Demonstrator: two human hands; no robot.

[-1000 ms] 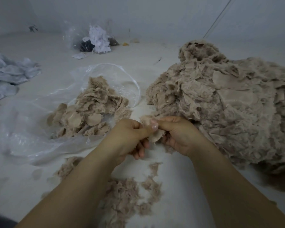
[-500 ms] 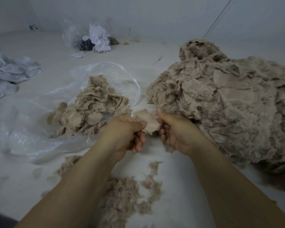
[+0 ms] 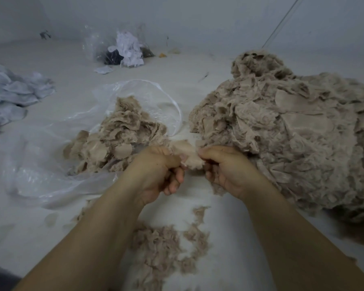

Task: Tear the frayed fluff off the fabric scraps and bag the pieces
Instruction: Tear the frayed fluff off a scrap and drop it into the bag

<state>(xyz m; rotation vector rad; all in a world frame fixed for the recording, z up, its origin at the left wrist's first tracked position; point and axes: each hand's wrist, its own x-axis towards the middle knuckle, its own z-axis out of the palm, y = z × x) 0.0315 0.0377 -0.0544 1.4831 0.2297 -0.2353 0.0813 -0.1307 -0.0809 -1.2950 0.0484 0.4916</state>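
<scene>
White cloth (image 3: 13, 95): a crumpled heap at the far left of the worktop (image 3: 229, 206), well apart from the work.
Bag (image 3: 51, 164): clear plastic, lying flat with its mouth open toward the middle – a modest mound of beige pieces (image 3: 118, 141) sits on it and partly inside its mouth.
Far bag (image 3: 122, 49): another clear bag near the back wall, holding white and dark bits; no part in this step, by the look of it.
Left hand (image 3: 158, 171): fingers curled, thumb and fingers pinching the left edge of the scrap (image 3: 187, 154).
Scrap: one small beige piece, held up between both hands just above the worktop, between the bag and the big pile.
Fluff (image 3: 166, 244): loose frayed tufts scattered on the worktop below the forearms, near the viewer.
Right hand (image 3: 225, 166): fingers curled, gripping the scrap's right edge; a wisp of fluff hangs under the palm.
Pile (image 3: 282, 133): a large mound of beige scraps at the right, just beside the right hand – far bigger than the bagged mound.
Progress: early, I judge. Some pieces are cleaned and bagged and some fluff is shed, but most scraps appear untouched, and the one in hand is not yet bagged.
</scene>
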